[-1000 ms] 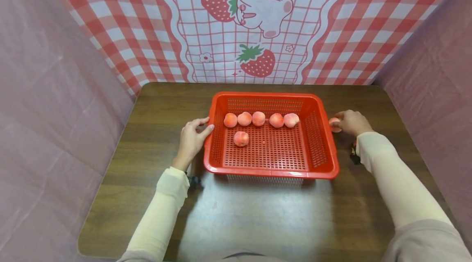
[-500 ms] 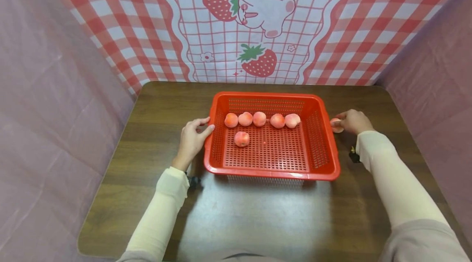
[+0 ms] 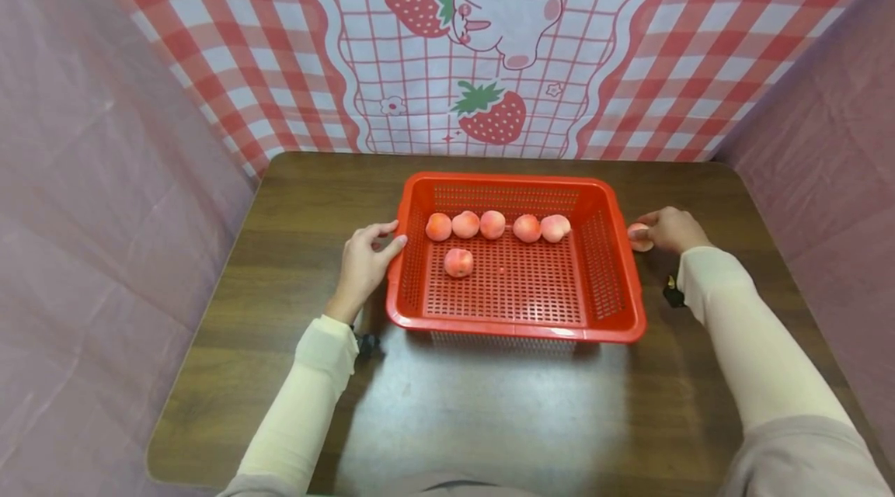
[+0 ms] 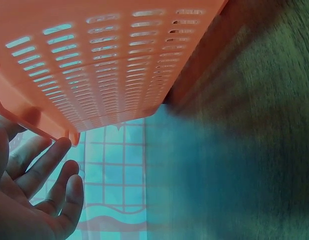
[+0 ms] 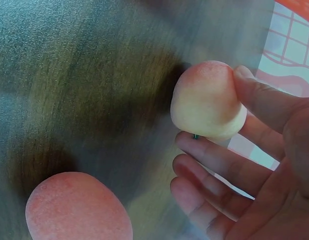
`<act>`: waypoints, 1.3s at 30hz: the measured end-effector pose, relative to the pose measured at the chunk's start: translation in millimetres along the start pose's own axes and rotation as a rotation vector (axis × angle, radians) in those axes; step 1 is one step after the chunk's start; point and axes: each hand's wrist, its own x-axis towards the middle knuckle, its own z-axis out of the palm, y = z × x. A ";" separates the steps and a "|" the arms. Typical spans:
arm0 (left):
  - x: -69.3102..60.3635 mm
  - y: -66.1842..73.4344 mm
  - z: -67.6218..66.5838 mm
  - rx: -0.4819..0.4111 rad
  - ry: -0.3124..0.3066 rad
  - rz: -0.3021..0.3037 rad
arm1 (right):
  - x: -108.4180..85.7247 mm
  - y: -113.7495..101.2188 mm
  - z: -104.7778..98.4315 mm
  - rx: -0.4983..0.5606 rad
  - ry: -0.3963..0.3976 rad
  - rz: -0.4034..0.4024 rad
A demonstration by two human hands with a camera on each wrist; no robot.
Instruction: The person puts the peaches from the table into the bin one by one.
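A red plastic basket (image 3: 513,330) stands mid-table with several peaches in it: a back row including one peach (image 3: 492,225), and a single peach (image 3: 458,263) in front. My left hand (image 3: 365,260) holds the basket's left rim, thumb at the edge; the left wrist view shows the fingers (image 4: 44,167) from below, at the rim's underside. Just outside the basket's right wall, my right hand (image 3: 674,231) pinches a peach (image 5: 207,100) between thumb and fingers. A short green stem shows under it. Another peach (image 5: 77,210) is at the lower left of the right wrist view.
The brown wooden table (image 3: 280,404) extends around the basket. Behind it hangs a checked cloth (image 3: 280,54) with strawberry prints. Pinkish curtains (image 3: 91,210) close off both sides. A small black device (image 3: 673,293) shows by the right wrist.
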 end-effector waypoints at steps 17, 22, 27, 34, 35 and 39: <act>-2.5 4.5 0.0 0.044 0.000 0.015 | -2.8 0.3 2.6 -0.010 0.020 -0.017; -3.7 5.0 0.2 0.058 0.000 0.023 | -4.9 -0.6 3.6 -0.017 0.030 -0.024; -5.2 3.2 1.5 0.058 -0.014 0.028 | -4.5 0.8 6.0 -0.020 0.030 -0.031; -3.8 0.2 2.9 0.082 -0.006 0.082 | -3.5 2.7 7.6 -0.065 0.055 -0.086; -3.8 0.1 2.9 0.091 -0.002 0.092 | -3.6 3.0 7.2 -0.074 0.058 -0.093; -4.6 0.7 2.8 0.114 0.018 0.127 | -5.4 3.5 3.1 -0.090 0.058 -0.103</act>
